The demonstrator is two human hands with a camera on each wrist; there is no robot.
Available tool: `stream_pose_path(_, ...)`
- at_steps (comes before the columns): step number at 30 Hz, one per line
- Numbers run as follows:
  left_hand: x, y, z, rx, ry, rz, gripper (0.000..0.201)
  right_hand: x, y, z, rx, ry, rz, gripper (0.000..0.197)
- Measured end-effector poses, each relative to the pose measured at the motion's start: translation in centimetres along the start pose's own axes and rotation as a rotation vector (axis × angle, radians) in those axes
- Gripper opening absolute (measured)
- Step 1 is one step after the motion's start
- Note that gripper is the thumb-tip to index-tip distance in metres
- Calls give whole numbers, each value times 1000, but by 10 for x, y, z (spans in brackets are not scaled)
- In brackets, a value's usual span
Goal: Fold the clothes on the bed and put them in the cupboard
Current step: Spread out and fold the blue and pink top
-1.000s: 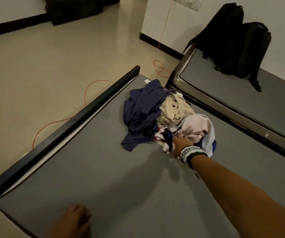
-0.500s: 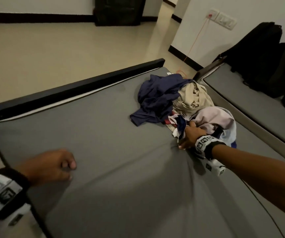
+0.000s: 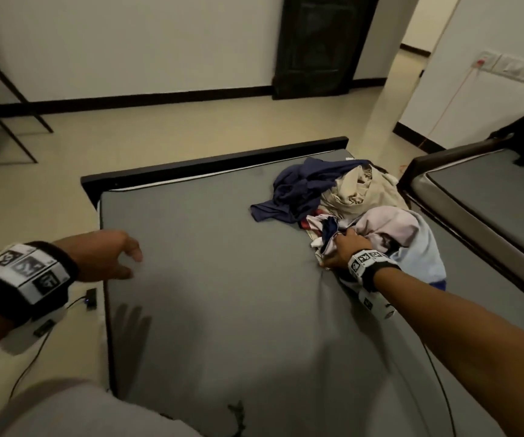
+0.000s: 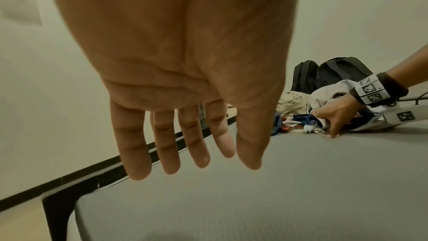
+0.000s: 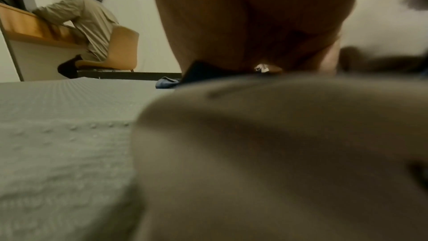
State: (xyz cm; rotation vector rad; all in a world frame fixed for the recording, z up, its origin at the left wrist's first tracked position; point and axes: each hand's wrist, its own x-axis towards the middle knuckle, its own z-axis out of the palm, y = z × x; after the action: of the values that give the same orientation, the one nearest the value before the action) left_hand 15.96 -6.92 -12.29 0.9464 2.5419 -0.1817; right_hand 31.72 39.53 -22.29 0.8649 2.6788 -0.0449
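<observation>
A heap of clothes lies at the far right of the grey mattress (image 3: 222,279): a navy garment (image 3: 301,187), a beige one (image 3: 361,190), a pale pink-and-white one (image 3: 396,225) and a patterned white, red and blue one (image 3: 320,228). My right hand (image 3: 333,250) grips the patterned garment (image 4: 301,122) at the heap's near edge, fingers curled into the cloth. My left hand (image 3: 131,257) hovers over the mattress's left edge, far from the heap; its fingers (image 4: 171,153) are straight and hold nothing. Blurred cloth fills the right wrist view below my palm (image 5: 254,25).
A black bed frame (image 3: 216,159) borders the mattress. A second bed (image 3: 490,200) stands close on the right, with black backpacks (image 4: 324,72) on it. A dark door (image 3: 317,42) and metal desk legs (image 3: 11,121) are beyond. Another person (image 5: 88,17) sits at a desk.
My left hand has lifted off the mattress and uncurled its fingers. My right hand keeps its hold at the heap. The head view has swung left and back.
</observation>
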Motion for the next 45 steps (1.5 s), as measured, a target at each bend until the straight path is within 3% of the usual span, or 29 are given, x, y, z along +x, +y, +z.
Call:
stream_pose_path(4, -37, 49, -13, 14, 63, -11, 30, -10, 11, -14, 63, 6, -62, 52)
stream_pose_path(7, -62, 82, -16, 16, 106, 6, 26, -23, 9, -29, 81, 57, -113, 46)
stream_pose_path(10, -75, 108, -12, -2, 168, 29, 27, -57, -14, -45, 109, 173, -288, 31)
stream_pose_path(12, -75, 123, -6, -21, 192, 53, 36, -85, -42, -55, 181, 152, -457, 24)
stream_pose_path(16, -66, 156, 9, -204, 205, 138, 90, -146, -96, -70, 781, -96, -825, 20)
stream_pose_path(17, -64, 164, 11, -301, 195, 194, 92, -160, -104, -78, 972, -144, -879, 18)
stream_pose_path(19, -61, 173, 14, -477, 206, 282, 74, -179, -113, -95, 1317, -229, -965, 10)
stream_pose_path(21, -61, 174, 11, -655, 265, 284, 46, -173, -113, -102, 1499, -277, -1030, 28)
stream_pose_path(23, -62, 169, 8, -936, 300, 264, 26, -154, -106, -97, 1374, -189, -977, 65)
stream_pose_path(26, -62, 147, 9, -1364, 351, 187, 28, -135, -110, -65, 1053, -158, -907, 106)
stream_pose_path(27, -62, 142, 9, -1463, 389, 168, 28, -134, -114, -52, 976, -213, -960, 106)
stream_pose_path(29, -65, 129, 7, -1596, 492, 110, 23, -132, -125, -24, 742, -272, -995, 83)
stream_pose_path(30, -68, 123, 5, -1616, 532, 69, 19, -131, -130, -14, 623, -236, -968, 71)
stream_pose_path(31, -73, 116, 4, -1587, 559, 41, 15, -129, -135, -7, 538, -188, -946, 59)
stream_pose_path(33, -81, 94, 2, -1290, 570, -12, 8, -124, -138, -10, 567, -88, -914, 31)
stream_pose_path(36, -84, 52, 0, -648, 335, -256, 65, -123, -144, -30, 907, 13, -897, 15)
stream_pose_path(37, -84, 41, -2, -557, 299, -312, 69, -126, -145, -37, 1002, 46, -890, 14)
stream_pose_path(40, -87, 20, -16, -644, 363, -311, 40, -124, -154, -43, 1094, 196, -793, 4)
stream_pose_path(41, -86, 19, -19, -739, 402, -279, 33, -123, -158, -43, 1064, 243, -743, 14)
stream_pose_path(43, -83, 23, -25, -825, 480, -237, 21, -125, -163, -42, 921, 342, -702, 53)
stream_pose_path(45, -81, 26, -33, -902, 466, -196, 19, -139, -172, -45, 807, 501, -831, 81)
